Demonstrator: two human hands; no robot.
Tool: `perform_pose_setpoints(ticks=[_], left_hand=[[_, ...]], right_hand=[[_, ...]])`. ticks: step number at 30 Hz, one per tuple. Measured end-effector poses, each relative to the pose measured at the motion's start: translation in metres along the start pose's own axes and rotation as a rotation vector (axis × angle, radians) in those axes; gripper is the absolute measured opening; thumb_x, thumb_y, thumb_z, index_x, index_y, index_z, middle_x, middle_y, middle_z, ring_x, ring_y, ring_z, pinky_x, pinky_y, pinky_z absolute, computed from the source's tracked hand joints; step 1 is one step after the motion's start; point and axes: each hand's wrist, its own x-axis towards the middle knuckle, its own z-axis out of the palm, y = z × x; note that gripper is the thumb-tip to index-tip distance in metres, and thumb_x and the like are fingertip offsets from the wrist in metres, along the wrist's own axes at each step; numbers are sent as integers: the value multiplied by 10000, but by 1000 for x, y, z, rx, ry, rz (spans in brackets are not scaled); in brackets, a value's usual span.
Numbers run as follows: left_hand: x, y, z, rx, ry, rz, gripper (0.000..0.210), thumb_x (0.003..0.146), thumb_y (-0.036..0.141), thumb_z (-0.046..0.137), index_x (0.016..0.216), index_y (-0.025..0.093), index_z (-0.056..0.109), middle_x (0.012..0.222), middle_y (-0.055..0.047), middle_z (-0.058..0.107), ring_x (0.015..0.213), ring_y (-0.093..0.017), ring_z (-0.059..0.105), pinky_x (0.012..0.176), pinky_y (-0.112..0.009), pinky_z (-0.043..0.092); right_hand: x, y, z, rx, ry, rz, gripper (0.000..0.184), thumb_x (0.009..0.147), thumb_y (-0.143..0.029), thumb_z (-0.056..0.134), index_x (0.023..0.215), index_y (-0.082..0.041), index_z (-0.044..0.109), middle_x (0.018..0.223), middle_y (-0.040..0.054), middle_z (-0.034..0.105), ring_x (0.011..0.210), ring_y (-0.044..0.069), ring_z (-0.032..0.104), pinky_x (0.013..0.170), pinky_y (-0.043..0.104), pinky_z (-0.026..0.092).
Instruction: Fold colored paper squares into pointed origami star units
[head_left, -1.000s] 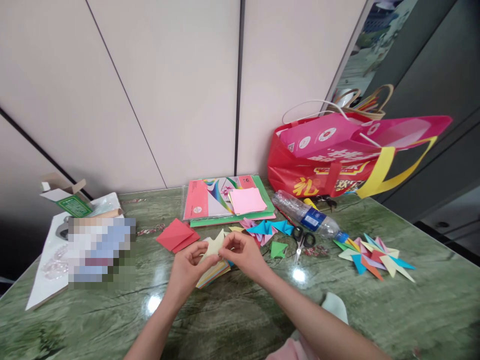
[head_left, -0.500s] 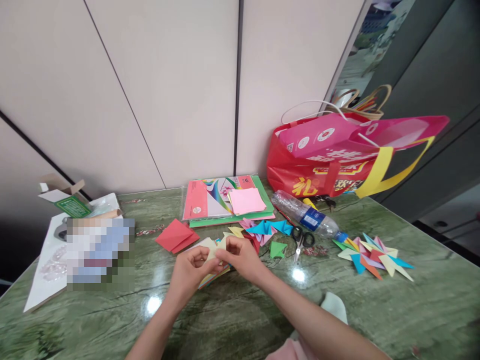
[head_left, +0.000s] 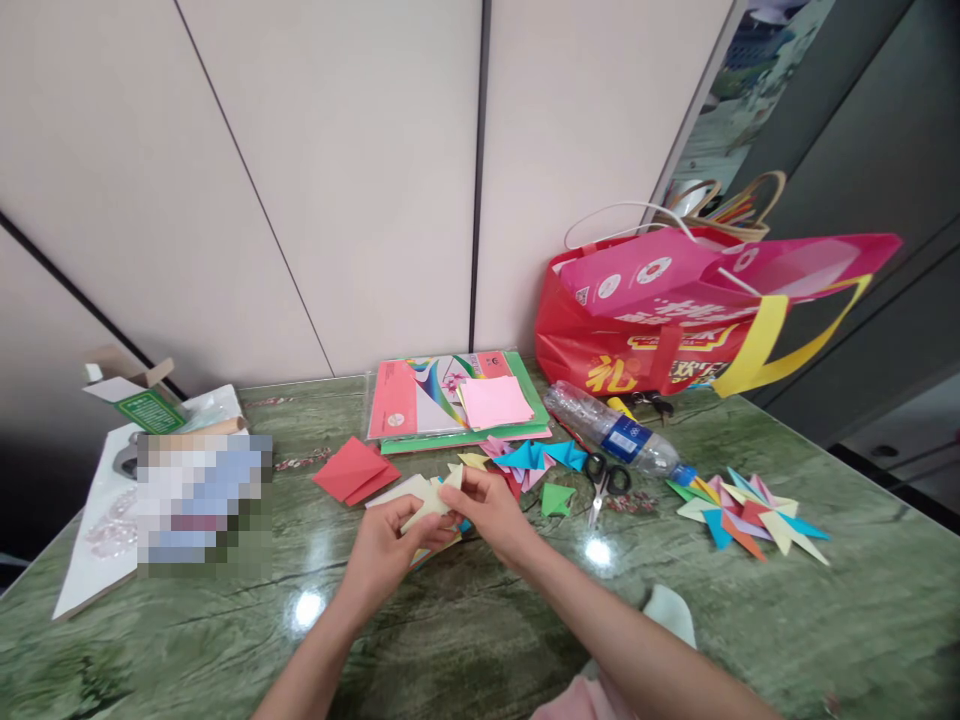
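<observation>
I see the left hand (head_left: 384, 548) and the right hand (head_left: 491, 512), both pinching one cream folded paper (head_left: 429, 503) over the green table (head_left: 217, 640).

Seems to be a craft place in a home, but cannot be said surely. Has a green marbled counter (head_left: 217, 645) against pale wall panels (head_left: 360, 180), and carries there folded coloured papers (head_left: 352, 473), scissors (head_left: 599, 490), a plastic bottle (head_left: 626, 438) and a red shopping bag (head_left: 581, 335).
</observation>
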Motion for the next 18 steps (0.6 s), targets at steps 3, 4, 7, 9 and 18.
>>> perform_pose_setpoints(ticks=[3, 4, 7, 9, 18], left_hand=[[1, -2, -1, -24, -22, 15, 256, 639, 366, 690, 713, 124, 646, 710, -57, 723, 692, -228, 681, 674, -326, 546], [1, -3, -1, -32, -37, 17, 260, 649, 371, 683, 726, 126, 643, 727, -58, 724, 709, -232, 681, 685, -333, 545], [1, -4, -1, -30, -98, 33, 264, 688, 380, 651, 783, 134, 638, 797, -57, 721, 800, -248, 670, 734, -358, 537], [-1, -2, -1, -31, -137, 47, 259, 710, 383, 630, 812, 144, 632, 820, -48, 715, 870, -258, 653, 759, -366, 530], [-1, 1, 3, 7, -90, 32, 296, 659, 386, 653, 792, 124, 631, 753, -74, 714, 774, -264, 672, 702, -393, 541]], right_hand=[[-1, 1, 2, 41, 15, 22, 271, 643, -411, 667, 682, -155, 590, 605, -33, 519, 541, 90, 438, 519, 211, 350], [-1, 1, 1, 55, 25, 27, 270, 639, -408, 671, 684, -154, 593, 611, -31, 527, 543, 91, 442, 520, 211, 348], [0, 3, -1, 93, 50, 54, 276, 619, -402, 690, 685, -150, 600, 619, -25, 549, 546, 94, 459, 523, 214, 353], [1, 3, -2, 119, 58, 84, 287, 602, -401, 704, 679, -145, 602, 617, -22, 561, 547, 93, 470, 530, 216, 361], [0, 0, -4, 160, 34, 178, 340, 585, -424, 719, 686, -121, 601, 569, -25, 538, 479, 56, 423, 422, 172, 290]])
